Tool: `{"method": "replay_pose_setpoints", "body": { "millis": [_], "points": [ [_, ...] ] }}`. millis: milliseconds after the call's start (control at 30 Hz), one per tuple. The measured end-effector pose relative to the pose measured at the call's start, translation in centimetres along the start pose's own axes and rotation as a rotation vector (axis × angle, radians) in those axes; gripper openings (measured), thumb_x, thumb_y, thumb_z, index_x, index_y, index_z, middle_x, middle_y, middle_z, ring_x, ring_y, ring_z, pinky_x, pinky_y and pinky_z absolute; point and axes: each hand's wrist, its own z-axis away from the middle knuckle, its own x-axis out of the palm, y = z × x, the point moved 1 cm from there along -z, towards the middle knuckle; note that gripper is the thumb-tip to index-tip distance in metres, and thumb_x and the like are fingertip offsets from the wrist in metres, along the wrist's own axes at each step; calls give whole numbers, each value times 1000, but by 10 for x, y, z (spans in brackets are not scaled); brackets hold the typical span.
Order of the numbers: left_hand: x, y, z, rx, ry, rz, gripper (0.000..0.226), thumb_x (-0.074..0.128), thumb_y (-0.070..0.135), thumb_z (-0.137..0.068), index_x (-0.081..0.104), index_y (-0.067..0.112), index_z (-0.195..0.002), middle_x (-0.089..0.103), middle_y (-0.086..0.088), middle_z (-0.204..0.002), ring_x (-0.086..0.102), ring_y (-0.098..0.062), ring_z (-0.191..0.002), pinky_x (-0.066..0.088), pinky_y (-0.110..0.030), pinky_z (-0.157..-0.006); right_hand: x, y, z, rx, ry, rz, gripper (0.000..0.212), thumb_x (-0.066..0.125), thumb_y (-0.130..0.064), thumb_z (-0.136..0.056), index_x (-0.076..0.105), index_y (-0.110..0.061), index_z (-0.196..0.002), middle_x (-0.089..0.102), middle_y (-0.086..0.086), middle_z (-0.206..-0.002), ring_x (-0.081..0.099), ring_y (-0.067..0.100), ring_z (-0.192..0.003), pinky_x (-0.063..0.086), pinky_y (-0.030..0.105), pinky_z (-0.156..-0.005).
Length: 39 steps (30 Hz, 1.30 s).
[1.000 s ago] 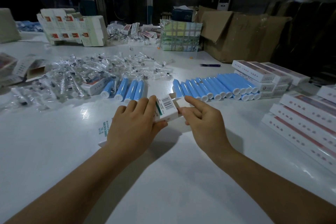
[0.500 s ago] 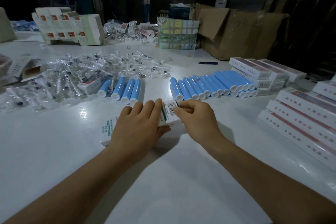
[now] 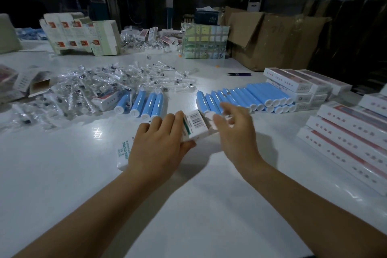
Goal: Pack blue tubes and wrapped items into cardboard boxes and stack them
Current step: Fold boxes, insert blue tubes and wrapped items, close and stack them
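The left hand (image 3: 159, 144) lies over a long white box (image 3: 193, 126) on the white table (image 3: 62, 174), fingers curled across its top and thumb tucked under the near edge, gripping it. The box's far end, with a barcode label, sticks out past the fingertips; its near end shows beside the wrist with green printing. The right hand (image 3: 236, 132) hovers just right of the barcode end, fingers loosely spread and bent, holding nothing; its fingertips are motion-blurred, so whether they touch the box's end flap cannot be told.

Just beyond the box lie two groups of blue tubes: four tubes (image 3: 144, 104) to the far left of it and a longer row (image 3: 247, 96) to the far right, white caps facing the person. Farther left of the box spreads a heap of clear-wrapped items (image 3: 88, 90). To the right of the box, filled white boxes are stacked in rows (image 3: 345, 140), with another stack (image 3: 301, 88) behind the long tube row. Far beyond the box sit flattened cartons (image 3: 81, 35) and a large brown carton (image 3: 272, 40).
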Motion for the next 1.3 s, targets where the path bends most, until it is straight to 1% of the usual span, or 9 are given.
{"method": "replay_pose_setpoints", "body": {
  "millis": [67,167,267,400,500,700,900,1067,1300],
  "points": [
    [-1,-1,-1,-16,20,13,65,46,51,-84,58,0,-122,65,-15,-104,61,-35,-82,49,-42,-66,-3,2,-4,342,93,-402,39,61,-22,-90,51,-21,-128,52,1,-120,55,15,-100,49,31,-82],
    [0,0,-1,-13,43,7,66,43,52,-85,58,-1,-122,65,-16,-103,61,-35,-81,49,-41,-64,7,4,3,814,-146,-1063,43,65,-27,-86,55,-5,-121,66,16,-114,65,25,-96,54,34,-78],
    [3,5,0,9,41,10,67,42,53,-87,57,-1,-123,65,-15,-103,61,-33,-81,49,-41,-64,17,-2,12,774,-388,-1240,50,67,-31,-71,61,-1,-110,71,20,-98,71,29,-88,58,38,-80],
    [4,10,1,35,39,-73,66,32,52,-93,56,1,-125,65,-13,-104,60,-30,-82,48,-40,-65,23,-1,13,536,-297,-1067,32,67,-14,-81,61,-4,-110,71,14,-90,71,23,-82,58,32,-68],
    [4,15,3,61,27,-107,63,36,51,-94,56,2,-126,64,-13,-107,60,-30,-84,49,-40,-67,20,5,16,277,-225,-473,9,59,-18,-92,67,-22,-96,71,-2,-85,70,14,-82,58,30,-70],
    [3,18,5,84,-7,-165,62,30,48,-96,59,1,-123,65,-14,-105,62,-31,-84,51,-41,-69,19,8,23,-114,-231,92,43,38,-32,-101,45,-10,-137,64,3,-115,62,12,-102,54,23,-83],
    [2,17,6,101,-25,-171,66,27,48,-93,59,0,-124,65,-15,-105,62,-32,-84,51,-41,-69,14,3,28,-41,-349,33,50,35,-37,-100,36,-13,-144,56,7,-130,57,20,-116,53,36,-91],
    [2,15,6,82,-41,-143,57,47,47,-92,58,2,-125,65,-15,-108,61,-32,-86,52,-42,-70,8,-1,21,378,-348,-570,33,37,-26,-102,61,-9,-116,68,9,-98,68,18,-88,58,26,-71],
    [3,12,8,90,-4,-92,63,60,48,-85,57,1,-126,65,-15,-108,61,-32,-84,51,-42,-69,8,-2,22,318,-374,-452,36,40,-17,-101,50,-8,-134,65,7,-100,65,17,-91,57,24,-68]
  ]
}}
